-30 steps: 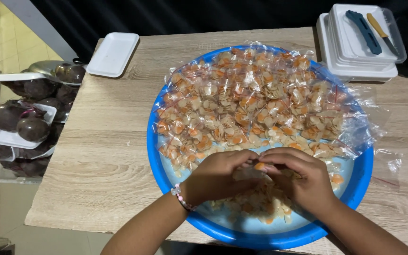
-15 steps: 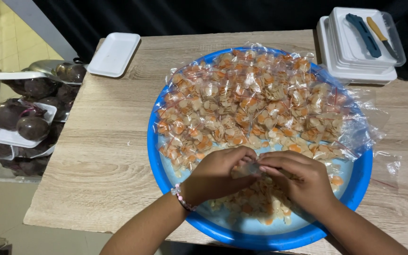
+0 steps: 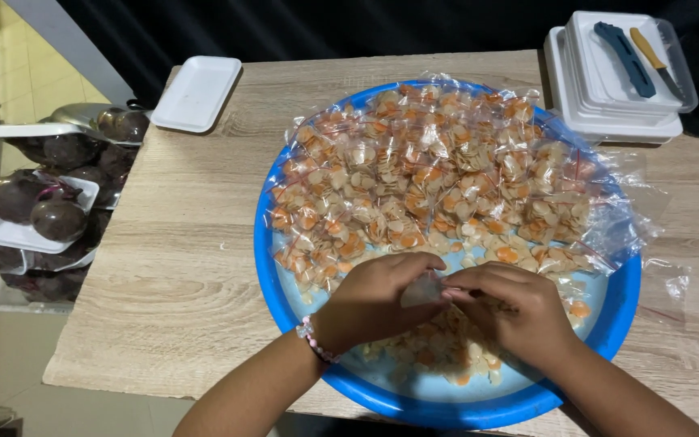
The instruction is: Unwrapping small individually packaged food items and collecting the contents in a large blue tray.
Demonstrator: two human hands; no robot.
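Both hands pinch one small clear bag (image 3: pixel 424 290) between them, low over the near part of a big round blue tray (image 3: pixel 281 279). On the left hand (image 3: pixel 370 303) the fingers curl in around the bag's left side, and a beaded bracelet (image 3: pixel 315 340) sits on that wrist. On the right hand (image 3: pixel 515 307) the thumb and fingertips are closed on the bag's right edge. The bag looks see-through and pale; what is in it is too small to tell.

Under the hands, loose pale and orange slices (image 3: pixel 438 352) lie scattered on the tray floor. Further back, the tray is heaped with many small clear bags of the same slices (image 3: pixel 434 174), piled from the left rim across to the right, where some plastic spills over the edge. An empty-looking piece of clear plastic (image 3: pixel 669 279) lies on the wooden table (image 3: pixel 163 267) just right of the tray.

At the far left of the table lies a white foam tray (image 3: pixel 197 93). At the far right stands a stack of white trays (image 3: pixel 608 113) with a blue tool (image 3: pixel 624 58) and a yellow-handled knife (image 3: pixel 654 57) on top. Off the table's left edge, dark purple round fruits sit on foam trays (image 3: pixel 38 214).
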